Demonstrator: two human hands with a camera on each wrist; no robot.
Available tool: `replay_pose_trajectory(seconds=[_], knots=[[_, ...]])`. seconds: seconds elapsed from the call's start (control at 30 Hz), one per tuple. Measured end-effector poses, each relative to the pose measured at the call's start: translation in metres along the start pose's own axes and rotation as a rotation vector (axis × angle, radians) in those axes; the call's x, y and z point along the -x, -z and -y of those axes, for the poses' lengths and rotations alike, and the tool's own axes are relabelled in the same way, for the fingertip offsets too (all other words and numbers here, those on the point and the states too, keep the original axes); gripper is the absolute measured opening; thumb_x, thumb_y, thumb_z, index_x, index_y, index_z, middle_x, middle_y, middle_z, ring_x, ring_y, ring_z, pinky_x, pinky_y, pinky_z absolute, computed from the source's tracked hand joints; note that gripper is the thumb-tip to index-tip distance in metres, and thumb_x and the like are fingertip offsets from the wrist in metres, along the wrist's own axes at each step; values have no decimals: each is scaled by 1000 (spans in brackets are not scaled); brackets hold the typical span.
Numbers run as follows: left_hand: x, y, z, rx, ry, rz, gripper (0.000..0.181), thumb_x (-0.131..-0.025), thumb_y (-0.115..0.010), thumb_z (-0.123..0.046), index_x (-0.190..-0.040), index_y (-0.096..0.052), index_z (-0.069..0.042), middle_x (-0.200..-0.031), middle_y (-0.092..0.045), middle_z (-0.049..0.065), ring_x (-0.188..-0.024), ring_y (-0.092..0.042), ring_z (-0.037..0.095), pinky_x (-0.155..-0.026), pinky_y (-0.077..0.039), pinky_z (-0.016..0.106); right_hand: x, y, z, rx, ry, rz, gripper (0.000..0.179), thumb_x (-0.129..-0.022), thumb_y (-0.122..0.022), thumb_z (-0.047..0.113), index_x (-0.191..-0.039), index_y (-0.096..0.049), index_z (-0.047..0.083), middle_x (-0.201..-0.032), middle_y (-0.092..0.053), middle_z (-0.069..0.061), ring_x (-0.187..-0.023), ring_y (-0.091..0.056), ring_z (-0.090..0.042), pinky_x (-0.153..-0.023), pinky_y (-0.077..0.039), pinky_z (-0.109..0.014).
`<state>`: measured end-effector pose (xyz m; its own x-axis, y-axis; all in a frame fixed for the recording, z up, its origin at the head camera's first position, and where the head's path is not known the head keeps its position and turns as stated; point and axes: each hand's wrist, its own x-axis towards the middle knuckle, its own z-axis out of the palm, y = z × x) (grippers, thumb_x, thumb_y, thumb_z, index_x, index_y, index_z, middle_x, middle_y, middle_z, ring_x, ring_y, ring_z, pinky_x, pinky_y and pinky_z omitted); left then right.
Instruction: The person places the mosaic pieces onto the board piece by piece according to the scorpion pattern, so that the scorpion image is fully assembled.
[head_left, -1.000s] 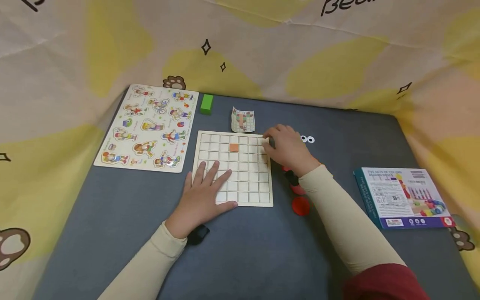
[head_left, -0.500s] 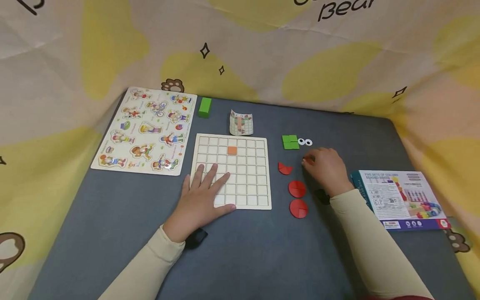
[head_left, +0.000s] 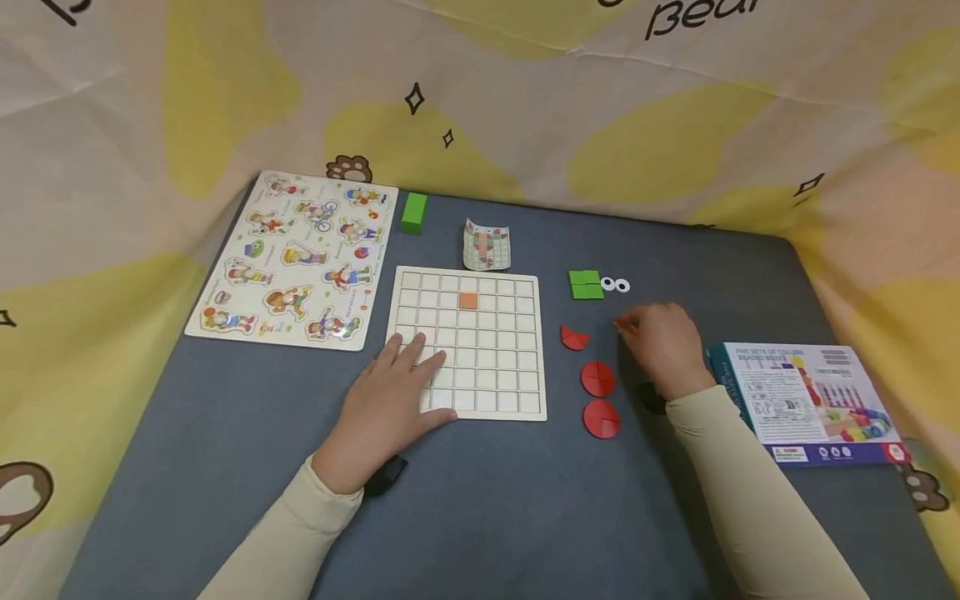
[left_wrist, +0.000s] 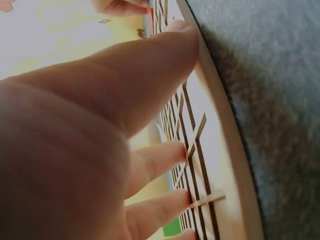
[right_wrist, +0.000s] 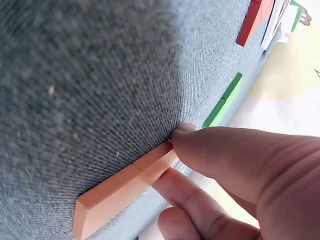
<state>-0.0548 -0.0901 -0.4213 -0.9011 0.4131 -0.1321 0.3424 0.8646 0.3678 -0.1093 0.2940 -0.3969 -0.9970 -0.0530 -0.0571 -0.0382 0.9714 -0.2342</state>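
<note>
My left hand (head_left: 390,400) rests with spread fingers on the lower left of a white gridded board (head_left: 506,361). In the left wrist view the thumb (left_wrist: 165,50) lies along the board's rim (left_wrist: 220,107). One orange square tile (head_left: 468,301) sits in the board's second row. To the right of the board, my right hand (head_left: 660,350) pinches an orange tile (right_wrist: 159,157) between thumb and forefinger, at the end of a short orange row (right_wrist: 107,195) lying on the cloth. The hand hides most of that row in the head view.
Green tiles (head_left: 585,285), two googly-eye discs (head_left: 615,285), a partial red disc (head_left: 574,337) and two whole red discs (head_left: 597,379) lie right of the board. Behind it stand a curled pattern card (head_left: 487,247) and a green block (head_left: 413,213). A picture puzzle (head_left: 300,258) and a box (head_left: 810,400) flank everything.
My right hand has left the board's upper right corner and moved right to the orange tiles, uncovering the green and red pieces. My left hand has slid slightly left on the board.
</note>
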Motion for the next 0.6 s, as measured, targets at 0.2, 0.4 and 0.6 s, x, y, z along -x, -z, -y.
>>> replay_pose_trajectory(seconds=[0.2, 0.4, 0.6], knots=[[0, 3, 0, 5, -4, -20, 82, -86, -86, -53, -152, -60, -12, -165, -41, 20, -155, -28, 46, -116, -38, 62, -8, 12, 3, 28, 38, 39, 20, -96, -77, 10, -111, -82, -1, -100, -78, -21, -92, -64, -41, -78, -56, -55], [0, 6, 0, 20, -4, -34, 82, -83, -88, -53, -150, -63, -12, -163, -44, 19, -154, -31, 45, -112, -41, 63, -27, 21, 38, 8, 126, -2, 14, -94, -78, 10, -102, -85, 2, -91, -79, -15, -86, -65, -36, -80, -53, -51], [-1, 5, 0, 13, 2, -24, 82, -83, -88, -55, -150, -63, -14, -164, -44, 18, -154, -32, 44, -110, -44, 63, -39, -7, 115, -46, 484, -29, 6, -92, -82, 10, -95, -86, 8, -88, -80, -2, -81, -69, -23, -90, -51, -43]])
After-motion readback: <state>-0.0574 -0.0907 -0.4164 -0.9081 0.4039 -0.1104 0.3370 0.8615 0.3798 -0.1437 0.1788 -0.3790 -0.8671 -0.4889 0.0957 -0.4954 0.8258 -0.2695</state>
